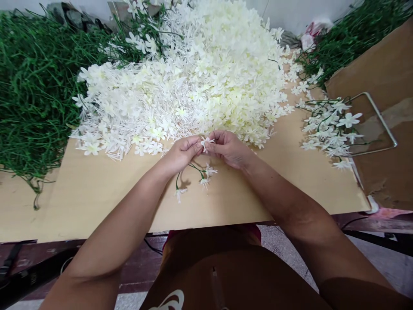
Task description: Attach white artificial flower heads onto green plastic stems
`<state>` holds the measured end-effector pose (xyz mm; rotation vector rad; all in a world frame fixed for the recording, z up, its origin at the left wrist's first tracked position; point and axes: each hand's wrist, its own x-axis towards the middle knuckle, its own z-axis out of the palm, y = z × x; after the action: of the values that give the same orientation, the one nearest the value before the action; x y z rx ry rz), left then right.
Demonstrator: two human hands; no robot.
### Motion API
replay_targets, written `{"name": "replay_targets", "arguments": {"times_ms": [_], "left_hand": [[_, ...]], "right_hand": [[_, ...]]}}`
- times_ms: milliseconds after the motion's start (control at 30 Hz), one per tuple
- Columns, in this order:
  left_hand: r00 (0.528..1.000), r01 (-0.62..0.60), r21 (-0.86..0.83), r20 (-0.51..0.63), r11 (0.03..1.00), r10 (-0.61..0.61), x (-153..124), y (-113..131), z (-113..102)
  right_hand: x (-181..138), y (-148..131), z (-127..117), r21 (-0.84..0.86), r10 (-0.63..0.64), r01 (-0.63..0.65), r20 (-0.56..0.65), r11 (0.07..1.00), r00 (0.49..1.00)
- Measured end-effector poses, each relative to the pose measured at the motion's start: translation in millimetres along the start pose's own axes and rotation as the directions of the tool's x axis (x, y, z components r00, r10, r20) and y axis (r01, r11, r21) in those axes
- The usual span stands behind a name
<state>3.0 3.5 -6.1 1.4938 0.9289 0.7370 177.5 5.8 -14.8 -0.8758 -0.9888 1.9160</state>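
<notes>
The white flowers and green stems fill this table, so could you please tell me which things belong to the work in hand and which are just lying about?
In hand:
- white blossom, pinched between left hand and right hand
- green sprig hanging below it
- heap of white blossoms
- green stem pile
- finished sprigs

Lying about:
- cardboard sheet
- metal wire frame

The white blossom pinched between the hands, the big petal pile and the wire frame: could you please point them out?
white blossom (206, 141), head view, its petals.
petal pile (200, 77), head view, its middle.
wire frame (383, 122), head view, its right rod.
</notes>
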Motion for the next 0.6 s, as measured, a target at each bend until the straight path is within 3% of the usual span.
{"name": "replay_targets", "arguments": {"times_ms": [133, 300, 600], "left_hand": [[0.999, 0.027, -0.043, -0.041, 0.999, -0.029, 0.5, -1.1, 1.3], [0.992, 0.081, -0.063, -0.092, 0.995, -0.086, 1.1, -0.4, 2.8], [0.997, 0.029, -0.073, -0.065, 0.997, -0.034, 0.3, 0.7, 1.1]], "right_hand": [[-1.3, -3.4, -4.6, 0.067, 0.038, -0.042, 0.058, 0.997, 0.998], [-2.5, -4.3, -7.1, 0.105, 0.056, -0.059, 0.024, 0.993, 0.998], [-0.5, -5.0, -2.0, 0.105, 0.073, -0.074, 0.012, 0.992, 0.997]]}}
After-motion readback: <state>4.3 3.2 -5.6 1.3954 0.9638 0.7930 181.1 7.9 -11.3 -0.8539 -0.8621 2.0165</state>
